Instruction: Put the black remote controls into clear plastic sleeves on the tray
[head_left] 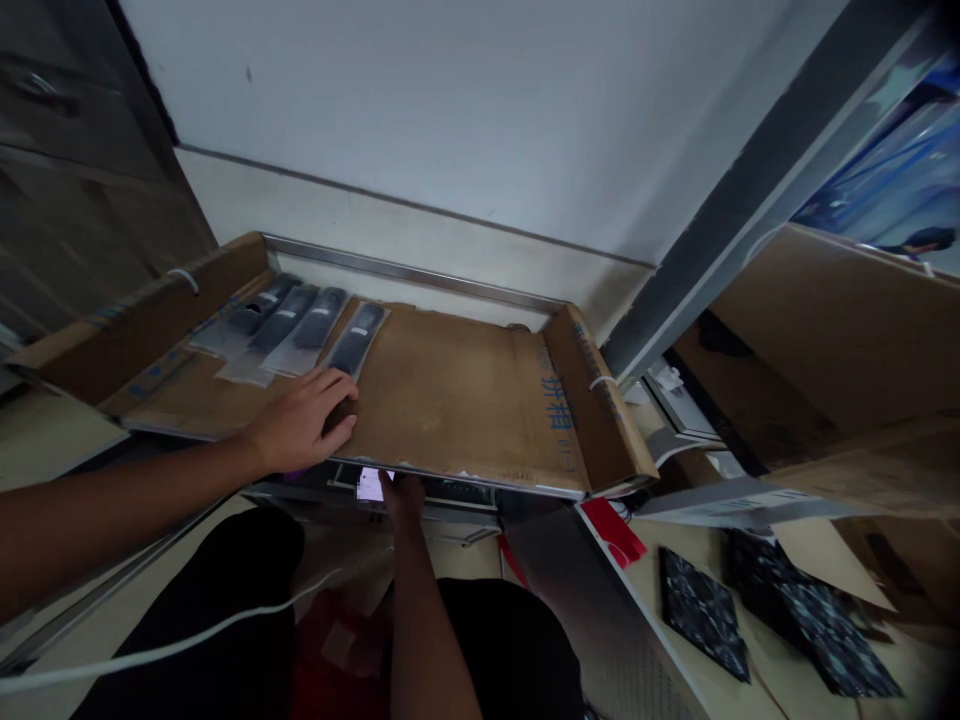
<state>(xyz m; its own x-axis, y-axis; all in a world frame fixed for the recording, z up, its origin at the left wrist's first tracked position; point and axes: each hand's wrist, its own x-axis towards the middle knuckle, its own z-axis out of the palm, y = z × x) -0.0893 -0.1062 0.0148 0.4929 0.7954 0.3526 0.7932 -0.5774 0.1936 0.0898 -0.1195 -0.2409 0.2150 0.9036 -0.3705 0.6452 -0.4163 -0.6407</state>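
Observation:
My left hand (306,422) rests over the front part of a cardboard-lined shelf (450,390), its fingers curved and the thumb apart. Its fingertips are by the lower end of a clear plastic bag (356,340) with a dark, banded item inside. Farther left lie several similar bagged dark items (283,318), partly overlapping. Below the shelf's front edge, my right hand (405,495) is at a phone with a lit screen (371,484), its thumb along the right side. The other right fingers are in shadow and mostly hidden.
Folded cardboard walls (592,390) edge the shelf at both ends. A white cable (225,625) crosses over my legs. At right stand a large cardboard box (847,360), dark patterned flat packs (701,605) and a red piece (613,530). A metal upright (735,200) rises behind.

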